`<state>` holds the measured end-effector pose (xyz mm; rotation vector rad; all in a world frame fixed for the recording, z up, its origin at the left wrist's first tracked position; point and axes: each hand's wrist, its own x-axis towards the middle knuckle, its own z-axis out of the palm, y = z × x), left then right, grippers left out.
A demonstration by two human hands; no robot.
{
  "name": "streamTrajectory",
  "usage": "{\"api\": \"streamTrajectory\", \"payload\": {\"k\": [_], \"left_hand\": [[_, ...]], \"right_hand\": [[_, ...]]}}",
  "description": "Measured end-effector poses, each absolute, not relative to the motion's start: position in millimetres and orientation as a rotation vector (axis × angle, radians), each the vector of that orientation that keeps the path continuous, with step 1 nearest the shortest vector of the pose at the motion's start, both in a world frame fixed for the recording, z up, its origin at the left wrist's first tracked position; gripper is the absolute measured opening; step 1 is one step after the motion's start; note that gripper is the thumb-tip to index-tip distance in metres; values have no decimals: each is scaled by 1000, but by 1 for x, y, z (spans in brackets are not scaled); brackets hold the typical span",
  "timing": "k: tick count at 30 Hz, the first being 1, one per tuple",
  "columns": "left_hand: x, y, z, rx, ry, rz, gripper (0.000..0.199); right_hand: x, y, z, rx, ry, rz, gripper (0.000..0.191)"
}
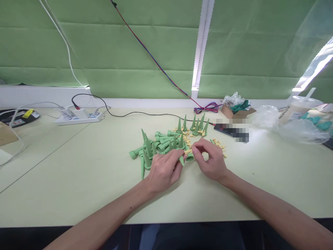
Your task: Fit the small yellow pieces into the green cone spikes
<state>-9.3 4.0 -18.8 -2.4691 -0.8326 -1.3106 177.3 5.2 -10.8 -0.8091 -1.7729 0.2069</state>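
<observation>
My left hand (165,170) is closed around a green plastic spike (181,160), whose pointed end sticks out toward me. Pinched between the fingertips of my right hand (212,158) is a small yellow plastic piece (188,151), which meets the spike or lies right against it; the exact join is too small to tell. Beyond my left hand lies a pile of green cone-shaped spikes (163,140), some upright and some on their sides. Several small yellow pieces (186,139) are scattered between the pile and my right hand, and more yellow pieces (220,144) lie behind that hand.
A phone (231,132) with a black cable lies behind my right hand. Farther back are a cardboard box (238,113), coiled wires (208,108), plastic bags (265,116) and a drink cup (296,109). A power strip (79,118) sits at the back left.
</observation>
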Motion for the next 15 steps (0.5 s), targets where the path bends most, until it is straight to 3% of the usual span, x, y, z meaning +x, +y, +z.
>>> {"api": "streamTrajectory", "payload": {"k": [15], "left_hand": [[-9, 3, -18, -2474, -833, -1335, 21]], "right_hand": [[177, 5, -13, -790, -1782, 215, 12]]}}
